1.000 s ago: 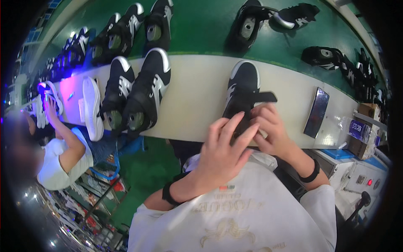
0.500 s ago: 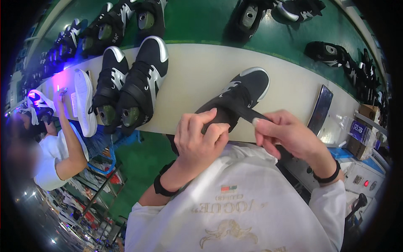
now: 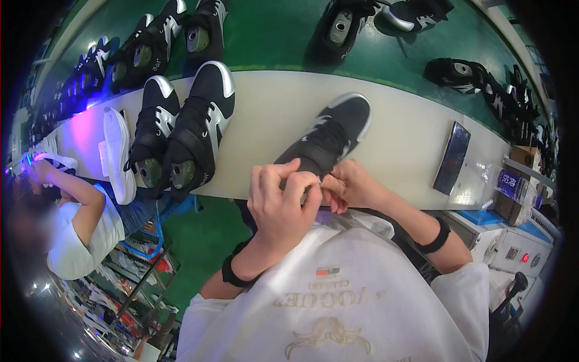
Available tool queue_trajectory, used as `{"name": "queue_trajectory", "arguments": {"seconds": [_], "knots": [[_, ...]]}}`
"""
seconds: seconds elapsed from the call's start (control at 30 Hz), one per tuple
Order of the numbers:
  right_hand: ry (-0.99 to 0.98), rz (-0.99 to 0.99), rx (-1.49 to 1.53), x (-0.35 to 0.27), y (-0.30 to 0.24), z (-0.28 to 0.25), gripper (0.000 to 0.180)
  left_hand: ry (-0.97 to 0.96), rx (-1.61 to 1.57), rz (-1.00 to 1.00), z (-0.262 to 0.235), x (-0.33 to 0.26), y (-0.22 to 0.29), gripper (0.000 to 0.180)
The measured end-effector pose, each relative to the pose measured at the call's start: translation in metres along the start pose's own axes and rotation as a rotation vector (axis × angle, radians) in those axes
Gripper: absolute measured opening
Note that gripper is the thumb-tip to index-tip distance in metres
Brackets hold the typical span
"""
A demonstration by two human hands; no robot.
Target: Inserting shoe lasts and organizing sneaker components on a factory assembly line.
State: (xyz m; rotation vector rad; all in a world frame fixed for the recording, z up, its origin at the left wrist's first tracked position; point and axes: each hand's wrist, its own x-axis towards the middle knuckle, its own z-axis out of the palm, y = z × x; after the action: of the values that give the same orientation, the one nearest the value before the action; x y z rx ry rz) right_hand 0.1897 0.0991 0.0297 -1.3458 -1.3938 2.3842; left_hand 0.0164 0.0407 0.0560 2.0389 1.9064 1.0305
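Note:
A black shoe [image 3: 330, 134] with a silver-edged toe lies on the cream worktable, its toe pointing away and to the right. Its wide black strap [image 3: 312, 152] crosses the instep. My left hand [image 3: 278, 202] is closed on the heel end, fingers curled over the collar. On the other side, my right hand [image 3: 353, 186] is closed in a pinch against the collar, its fingertips meeting those of the left. What the right fingers pinch is hidden. A matching pair, a smaller-looking black shoe [image 3: 154, 130] and another black shoe [image 3: 202, 123], stands to the left.
A white sole [image 3: 117, 154] lies at the table's left, near a seated co-worker [image 3: 87, 223]. A dark flat device [image 3: 452, 158] rests at the right, before boxes [image 3: 512, 187] and a control box [image 3: 518, 256]. More black shoes [image 3: 341, 27] stand on the green belt [image 3: 265, 36] behind.
The strap, held out to the right before, now lies across the shoe. My right hand has moved left to the collar. Shoes on the belt appear slightly further left.

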Motion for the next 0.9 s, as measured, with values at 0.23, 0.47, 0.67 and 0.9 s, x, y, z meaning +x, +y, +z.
{"name": "queue_trajectory", "arguments": {"seconds": [0.23, 0.47, 0.67, 0.9], "knots": [[0.089, -0.121, -0.327, 0.022, -0.030, -0.006, 0.056, 0.051, 0.053, -0.082, -0.005, -0.001, -0.004, 0.019], [0.085, -0.027, -0.209, 0.018, -0.031, -0.013, 0.039, 0.038, 0.043, -0.135, -0.007, -0.001, 0.001, 0.019], [0.128, -0.014, -0.085, 0.009, -0.028, -0.018, 0.026, 0.106, 0.008, -0.158, -0.003, -0.002, -0.002, 0.020], [0.370, -0.345, -0.026, 0.003, -0.020, 0.008, 0.016, 0.129, 0.014, -0.147, -0.002, -0.005, -0.003, 0.020]]}}
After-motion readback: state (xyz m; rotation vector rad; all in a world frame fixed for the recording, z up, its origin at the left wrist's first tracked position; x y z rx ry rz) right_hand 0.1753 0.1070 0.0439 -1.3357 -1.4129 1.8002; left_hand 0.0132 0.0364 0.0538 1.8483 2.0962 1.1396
